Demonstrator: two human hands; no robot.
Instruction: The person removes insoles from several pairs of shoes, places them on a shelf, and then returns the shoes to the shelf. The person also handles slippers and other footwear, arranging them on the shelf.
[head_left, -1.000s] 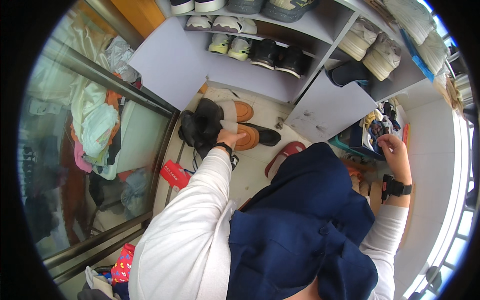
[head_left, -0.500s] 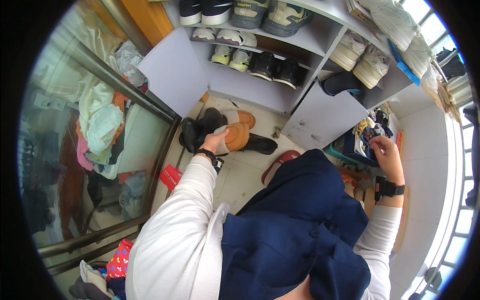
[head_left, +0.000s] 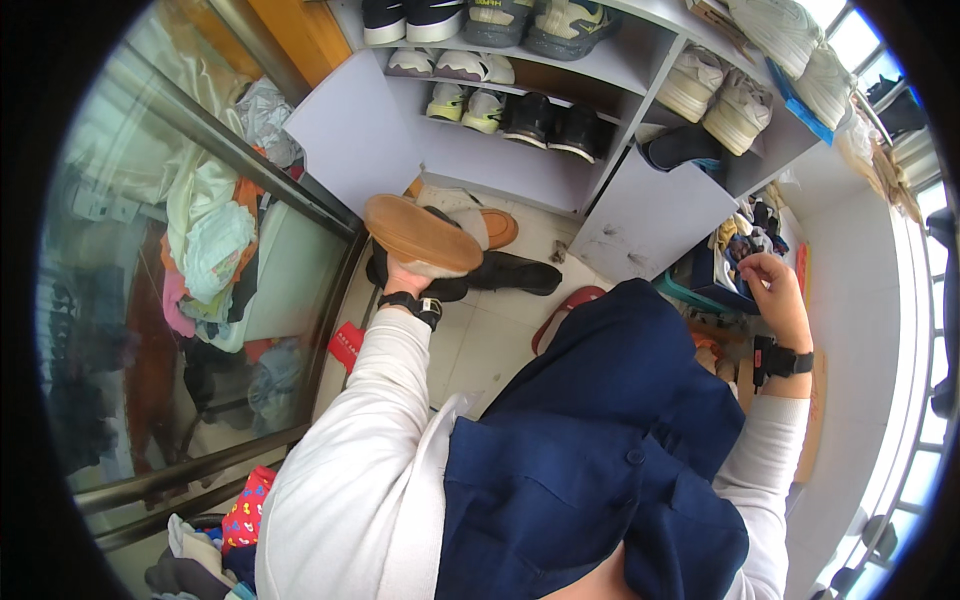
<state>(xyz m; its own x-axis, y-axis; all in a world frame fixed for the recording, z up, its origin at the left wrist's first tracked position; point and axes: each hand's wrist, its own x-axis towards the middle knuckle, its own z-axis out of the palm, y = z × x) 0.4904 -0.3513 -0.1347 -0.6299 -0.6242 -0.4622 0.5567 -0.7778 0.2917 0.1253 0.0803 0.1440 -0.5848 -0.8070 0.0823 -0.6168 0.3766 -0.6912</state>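
Note:
A tan-soled slipper point(head_left: 425, 235) is in my left hand point(head_left: 408, 280), raised above the tiled floor with its sole turned up. My fingers are closed on its near edge, partly hidden beneath it. Its mate, another tan slipper point(head_left: 497, 229), lies on the floor just beyond. Dark shoes point(head_left: 515, 274) lie under and beside the held slipper. My right hand point(head_left: 775, 290) hovers at the right with fingers curled together and nothing visible in them. Nearest to it is a dark box point(head_left: 708, 283) filled with socks or small cloths point(head_left: 745, 245).
An open shoe cabinet point(head_left: 500, 170) with several pairs of shoes stands ahead, its doors swung out. A glass sliding door point(head_left: 230, 370) runs along the left. On the floor are a red shoe point(head_left: 566, 310) and a small red packet point(head_left: 346, 346).
My left hand has lifted the slipper off the floor pile and tipped it so the sole faces up. My right hand stays nearly in place.

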